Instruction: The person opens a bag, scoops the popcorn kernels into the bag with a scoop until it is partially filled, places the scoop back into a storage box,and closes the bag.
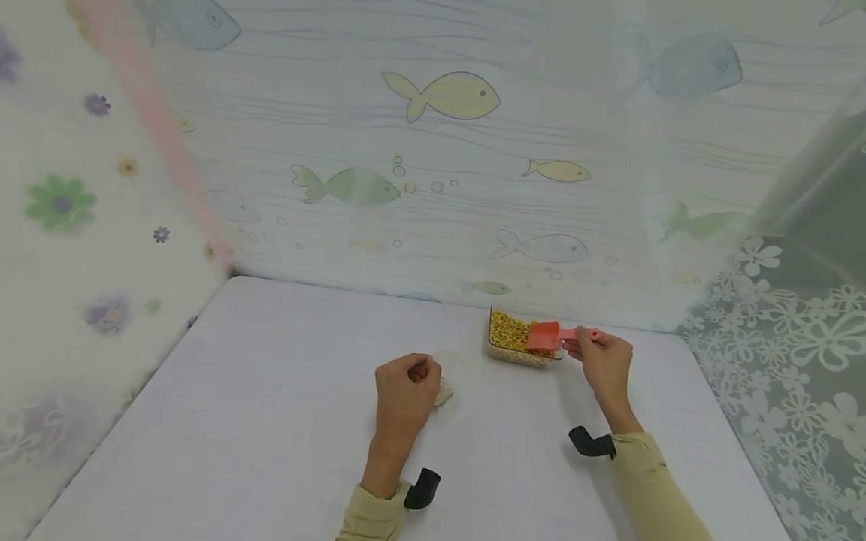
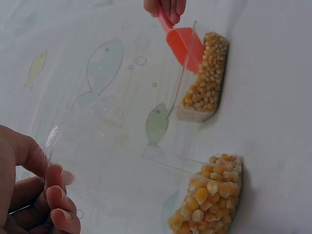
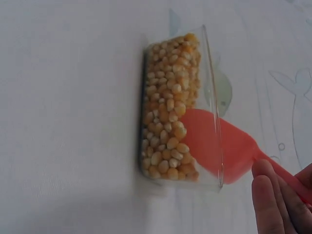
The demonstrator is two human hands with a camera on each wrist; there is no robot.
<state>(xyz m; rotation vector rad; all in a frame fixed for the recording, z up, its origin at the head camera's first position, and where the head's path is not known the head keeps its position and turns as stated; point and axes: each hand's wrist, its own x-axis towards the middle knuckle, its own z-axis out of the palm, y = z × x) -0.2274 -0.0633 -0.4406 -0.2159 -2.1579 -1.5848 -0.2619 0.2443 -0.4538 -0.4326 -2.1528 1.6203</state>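
Dipping a red scoop (image 1: 543, 336) into corn kernels (image 1: 507, 328)

The right hand (image 1: 604, 362) grips its handle (image 3: 282, 174), within the clear container (image 3: 209, 87) on the counter (image 1: 284, 361); the left hand (image 1: 409, 379) pinches the clear plastic bag (image 2: 161, 168) up high, likely keeping it upright around its own kernels.

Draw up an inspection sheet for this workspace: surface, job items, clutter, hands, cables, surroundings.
Surface: white tabletop.
Job's things: red scoop, its blade inside a clear container of corn kernels; clear plastic bag with more kernels.
Clutter: nothing seen.
Hands: left hand pinches the bag; right hand grips the scoop's handle.
Cables: nothing seen.
Surroundings: fish-print backdrop behind, flower-print sheet left, white floral lace right.
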